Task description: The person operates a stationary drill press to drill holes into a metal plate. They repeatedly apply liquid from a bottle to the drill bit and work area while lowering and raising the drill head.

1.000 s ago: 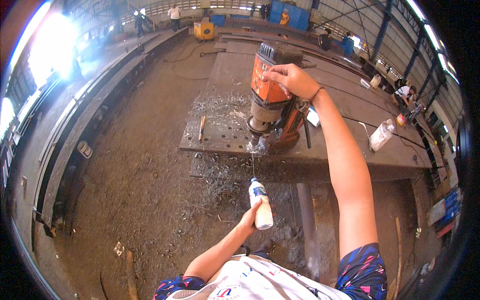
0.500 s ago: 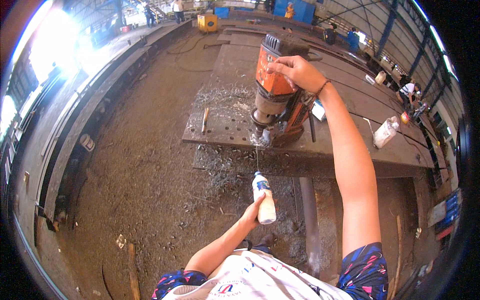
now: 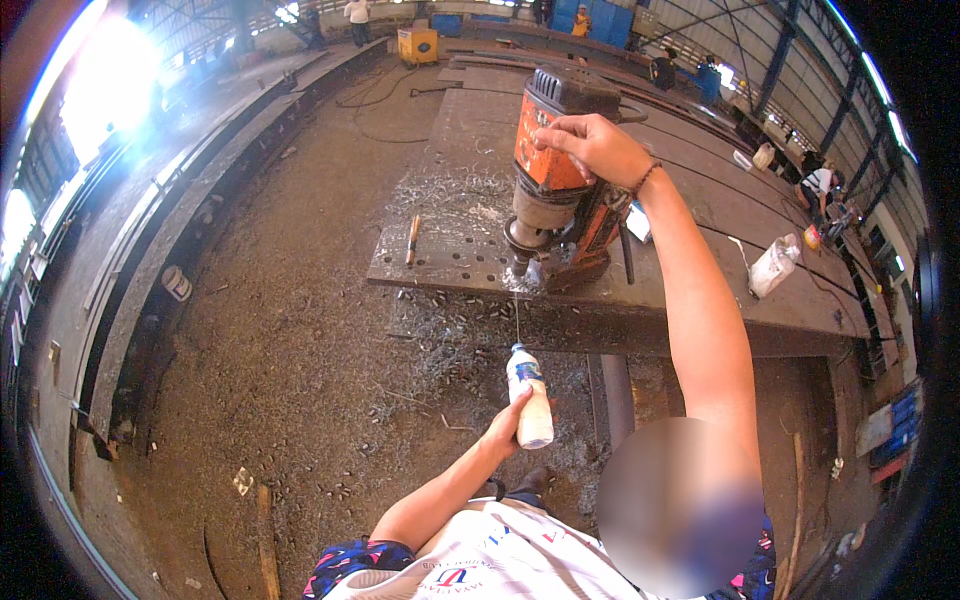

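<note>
My left hand (image 3: pixel 512 420) is wrapped around a clear plastic bottle (image 3: pixel 533 402) of milky liquid, tilted with its cap toward the machine. A thin stream runs from the cap to the cutter of an orange magnetic drill (image 3: pixel 545 150). The drill stands upright near the front edge of a steel plate (image 3: pixel 700 250). High on its side, my right hand (image 3: pixel 600 150) has its fingers bent against it; what lies under the palm is hidden. Metal shavings (image 3: pixel 455 195) and a row of drilled holes lie left of the cutter. A slim brush (image 3: pixel 412 240) rests there too.
A white jug (image 3: pixel 773 266) stands on the plate at the right. Swarf litters the dirt floor under the front edge. Steel beams (image 3: pixel 130 300) run along the left. A yellow box (image 3: pixel 417 46) sits far back. Another person (image 3: pixel 820 188) crouches at far right.
Both hands keep nearly the same places, and the stream still runs from the bottle to the cutter. The view has shifted slightly. A round blur now covers my right upper arm.
</note>
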Demonstrator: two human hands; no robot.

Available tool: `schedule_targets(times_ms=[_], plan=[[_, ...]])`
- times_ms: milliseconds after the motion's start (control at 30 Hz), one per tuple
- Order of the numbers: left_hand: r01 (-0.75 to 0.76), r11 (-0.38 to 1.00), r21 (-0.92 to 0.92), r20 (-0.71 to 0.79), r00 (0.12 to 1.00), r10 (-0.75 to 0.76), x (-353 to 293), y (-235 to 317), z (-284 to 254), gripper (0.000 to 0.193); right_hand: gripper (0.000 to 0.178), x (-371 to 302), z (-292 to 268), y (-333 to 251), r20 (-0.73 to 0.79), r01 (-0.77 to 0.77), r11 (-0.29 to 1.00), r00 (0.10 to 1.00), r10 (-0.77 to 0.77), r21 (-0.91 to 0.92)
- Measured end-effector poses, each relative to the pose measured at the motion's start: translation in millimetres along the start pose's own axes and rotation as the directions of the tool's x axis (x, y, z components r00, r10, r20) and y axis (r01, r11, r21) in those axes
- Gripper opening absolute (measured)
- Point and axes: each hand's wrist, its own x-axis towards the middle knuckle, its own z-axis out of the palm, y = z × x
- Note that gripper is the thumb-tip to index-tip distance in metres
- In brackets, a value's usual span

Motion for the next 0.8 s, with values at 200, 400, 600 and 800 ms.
schedule_targets(times_ms=[200,400,600,800], plan=[[0.023,0.999,-0.024,0.002,1.000,-0.023,5.9,-3.6,-3.5,0.055,0.037,-2.6,1.6,0.2,-0.007,0.051,0.998,0.999,-0.051,0.031],[0.042,0.999,-0.001,0.021,0.999,-0.042,1.3,-1.8,-4.6,0.057,0.040,8.6,7.2,21.2,-0.002,0.060,0.997,0.998,-0.060,0.050],[-0.027,0.996,0.084,0.076,0.997,0.020,3.6,-2.4,-5.4,0.055,0.051,1.0,7.2,10.3,-0.053,0.066,0.997,0.996,-0.068,-0.033],[0.024,0.999,0.048,0.055,0.998,-0.027,4.1,-4.2,-4.7,0.055,0.052,0.6,8.4,23.2,-0.111,0.112,0.989,0.986,-0.122,-0.096]])
